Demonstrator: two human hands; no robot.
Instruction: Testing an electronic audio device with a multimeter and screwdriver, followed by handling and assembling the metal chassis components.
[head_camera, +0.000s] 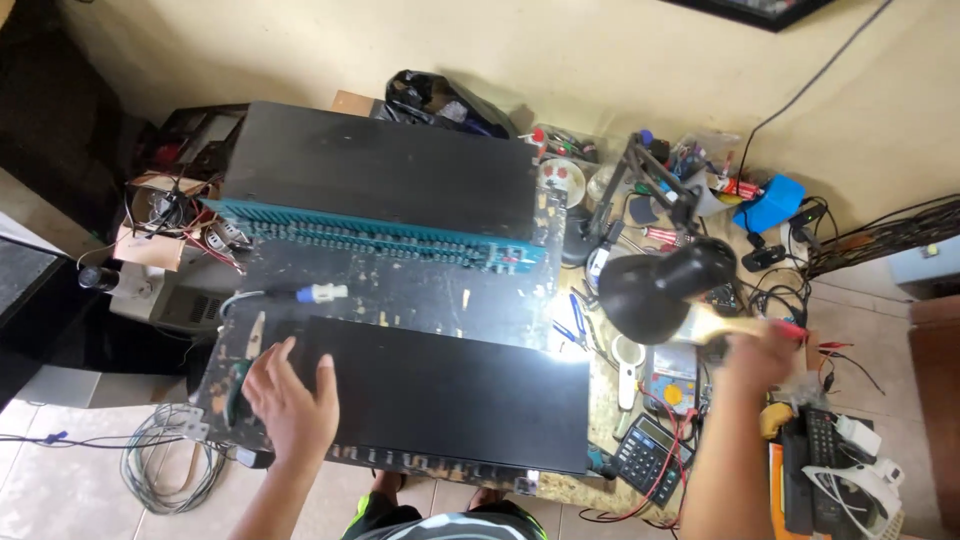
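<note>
— Black metal first: what is my left hand (290, 400) on?

— It lies flat on the near black panel (450, 395), at its left end, fingers spread and pressing down, gripping nothing. That panel sits at the front edge of the worn workbench (400, 290), right in front of me.

— And my right hand (755, 360)?

— It is blurred, out past the panel's right end, beside the black desk lamp (665, 285). It seems closed around a pale wooden handle (730, 325), though I cannot tell how the fingers sit.

— What lies behind the panel?

— I see a long teal circuit board (370, 235) standing on edge against a larger black case (380, 170), well apart from my hands. A calculator (650, 455) and a multimeter (672, 378) lie just right of the panel.
</note>
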